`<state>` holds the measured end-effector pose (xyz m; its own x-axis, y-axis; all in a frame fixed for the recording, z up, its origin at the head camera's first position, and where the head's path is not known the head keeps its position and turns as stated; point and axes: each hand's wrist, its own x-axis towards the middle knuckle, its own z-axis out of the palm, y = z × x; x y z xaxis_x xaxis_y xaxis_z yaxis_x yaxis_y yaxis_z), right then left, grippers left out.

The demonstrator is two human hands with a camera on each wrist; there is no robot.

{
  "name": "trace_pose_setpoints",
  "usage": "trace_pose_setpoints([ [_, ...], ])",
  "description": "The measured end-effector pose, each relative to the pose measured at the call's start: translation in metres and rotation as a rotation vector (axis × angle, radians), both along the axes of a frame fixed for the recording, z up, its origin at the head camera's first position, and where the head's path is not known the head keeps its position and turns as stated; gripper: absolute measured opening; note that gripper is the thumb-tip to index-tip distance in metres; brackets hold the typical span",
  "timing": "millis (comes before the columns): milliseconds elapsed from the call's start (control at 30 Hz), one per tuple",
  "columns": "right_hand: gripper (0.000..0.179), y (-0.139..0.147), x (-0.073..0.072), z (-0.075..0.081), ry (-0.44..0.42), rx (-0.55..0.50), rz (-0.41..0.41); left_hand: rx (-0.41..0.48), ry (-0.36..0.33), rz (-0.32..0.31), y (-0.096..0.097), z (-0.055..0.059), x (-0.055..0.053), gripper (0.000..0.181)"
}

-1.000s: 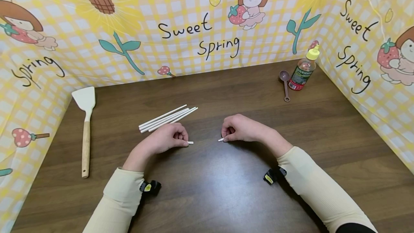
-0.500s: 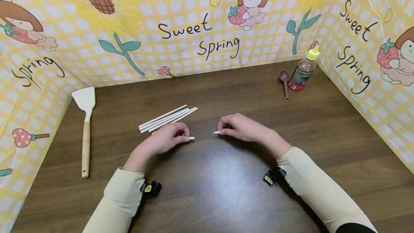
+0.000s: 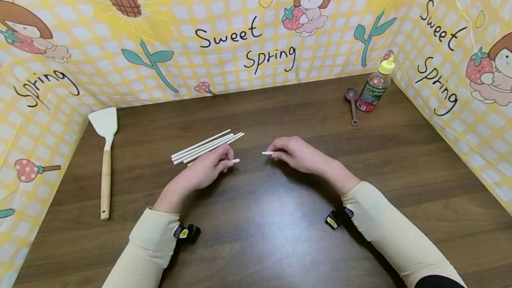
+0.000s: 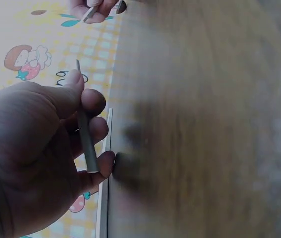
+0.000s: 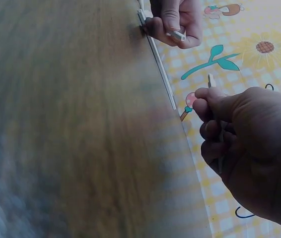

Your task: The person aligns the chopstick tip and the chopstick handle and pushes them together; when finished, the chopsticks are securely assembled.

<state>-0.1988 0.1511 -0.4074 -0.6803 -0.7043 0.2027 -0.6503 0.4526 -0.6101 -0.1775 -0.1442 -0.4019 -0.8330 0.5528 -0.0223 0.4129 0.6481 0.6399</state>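
Observation:
My left hand [image 3: 210,166] pinches a short white stick [image 3: 236,160] between thumb and fingertips. In the left wrist view that stick [image 4: 88,146] lies across the palm side, its thin end poking past the thumb. Facing it, my right hand [image 3: 298,152] pinches another short white stick [image 3: 266,153], which points left. The right wrist view shows its narrow tip [image 5: 210,81] beyond the thumb, with most of its length behind the fingers. A gap separates the two pieces. Just behind the left hand lie several long white sticks [image 3: 204,146], partly hidden by it.
A white-headed spatula [image 3: 106,163] with a wooden handle lies at the left. At the back right stand a bottle [image 3: 374,90] with a yellow cap and, beside it, a brown measuring spoon [image 3: 352,101]. Patterned cloth [image 3: 224,70] walls the wooden table [image 3: 260,243] behind and at both sides.
Both hands have moved away from me, toward the back of the table, with their short sticks. The right hand has also shifted slightly left, and more of its stick shows.

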Motion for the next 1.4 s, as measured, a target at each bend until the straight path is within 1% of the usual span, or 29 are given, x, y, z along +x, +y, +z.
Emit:
trace_pose_setpoints([
  [133, 0.011, 0.0, 0.0, 0.0, 0.01, -0.005, 0.013, 0.015, 0.03, 0.021, 0.001, -0.001, 0.0, 0.01],
  [300, 0.014, 0.0, 0.0, 0.001, -0.019, -0.006, 0.023, 0.0, 0.052, 0.016, 0.0, -0.002, 0.0, 0.001],
  [500, 0.017, 0.0, 0.001, 0.001, -0.038, 0.017, 0.011, -0.032, 0.053, 0.013, 0.0, -0.003, -0.001, 0.013],
  [767, 0.017, -0.001, 0.001, -0.001, 0.002, 0.038, -0.001, -0.053, 0.053, 0.005, -0.001, -0.002, 0.0, 0.014],
  [900, 0.017, -0.002, 0.0, -0.002, 0.011, 0.04, 0.012, -0.063, 0.065, -0.009, -0.001, -0.002, 0.0, 0.013],
  [1033, 0.017, -0.002, 0.0, -0.004, 0.015, 0.036, 0.03, -0.067, 0.081, -0.02, 0.0, -0.004, 0.0, 0.013],
  [1233, 0.016, -0.003, 0.0, -0.008, -0.01, 0.023, 0.038, -0.078, 0.094, -0.033, 0.0, -0.006, -0.001, 0.011],
  [1400, 0.016, -0.004, 0.0, -0.012, -0.048, 0.013, 0.045, -0.083, 0.097, -0.027, 0.001, -0.006, -0.001, 0.009],
])
